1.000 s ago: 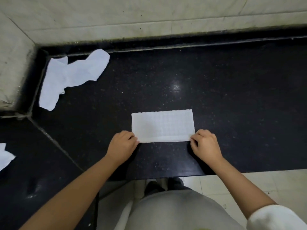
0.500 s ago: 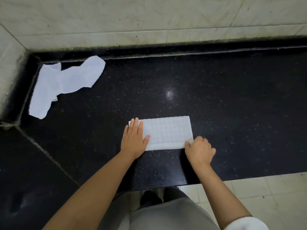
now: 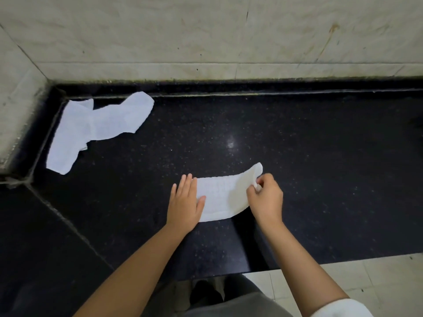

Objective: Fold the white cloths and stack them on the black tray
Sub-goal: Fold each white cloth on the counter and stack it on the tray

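Note:
A half-folded white cloth [image 3: 220,195] lies on the black stone counter [image 3: 297,156] near its front edge. My left hand [image 3: 185,202] rests flat, fingers spread, on the cloth's left end. My right hand [image 3: 265,197] pinches the cloth's right end and holds it lifted off the counter, so that end curls up. A heap of crumpled white cloths [image 3: 96,126] lies in the far left corner. No black tray is in view.
A pale tiled wall [image 3: 206,37] closes the counter at the back and on the left. A seam [image 3: 68,225] runs diagonally across the counter's left part. Pale floor tiles [image 3: 354,282] show below the front edge.
My left hand went from pinching the cloth's left corner to lying flat on it. My right hand has lifted the right end up and inward. The view shifted right.

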